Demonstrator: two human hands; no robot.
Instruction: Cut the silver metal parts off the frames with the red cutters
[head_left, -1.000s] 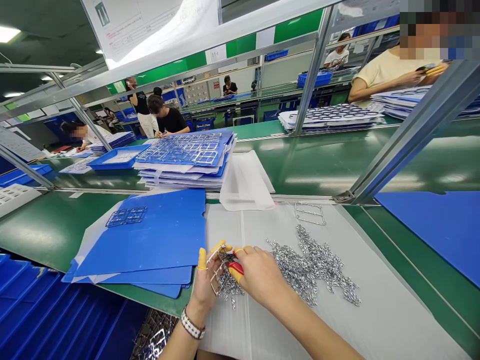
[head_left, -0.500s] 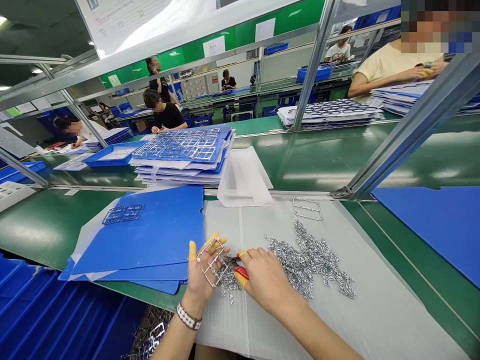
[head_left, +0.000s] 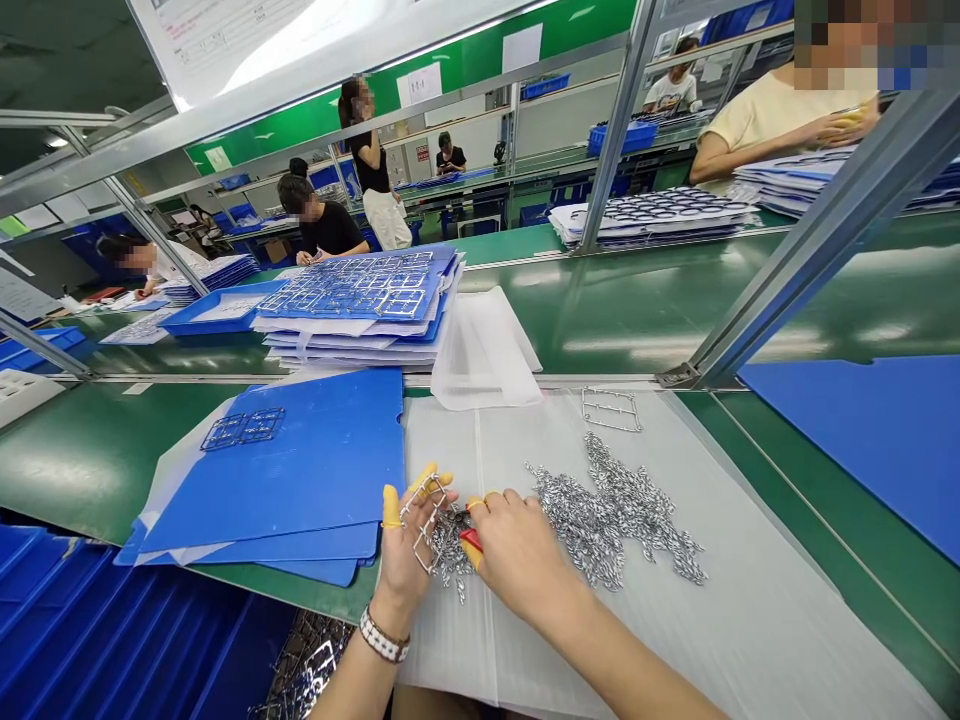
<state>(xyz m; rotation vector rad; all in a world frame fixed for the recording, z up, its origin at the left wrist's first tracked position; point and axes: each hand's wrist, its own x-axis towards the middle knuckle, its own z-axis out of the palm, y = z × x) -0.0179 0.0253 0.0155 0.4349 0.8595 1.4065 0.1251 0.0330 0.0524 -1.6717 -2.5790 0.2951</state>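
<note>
My left hand (head_left: 409, 545), with yellow finger cots, holds a small shiny sprue frame (head_left: 422, 520) tilted up over the white sheet. In my right hand (head_left: 517, 555) are red-handled nippers (head_left: 471, 540), mostly covered by my fingers; their jaws are close to the frame's right side. Below and between the hands lies a small heap of loose silvery parts (head_left: 450, 560). A larger pile of the same small parts (head_left: 600, 510) spreads to the right of my right hand. Farther back on the sheet lies a bare sprue frame (head_left: 611, 409).
Blue plastic sheets (head_left: 300, 470) lie at left, bearing another sprue frame (head_left: 244, 428). Behind them rises a stack of layered sheets (head_left: 352, 300) topped with chromed frames. A metal post (head_left: 810, 240) slants up at right. Blue bins (head_left: 112, 630) and discarded frames (head_left: 315, 665) sit low at left.
The frame in my left hand has turned slightly, and my right hand with the nippers has shifted a little left. In the background, a standing person has moved to the right.
</note>
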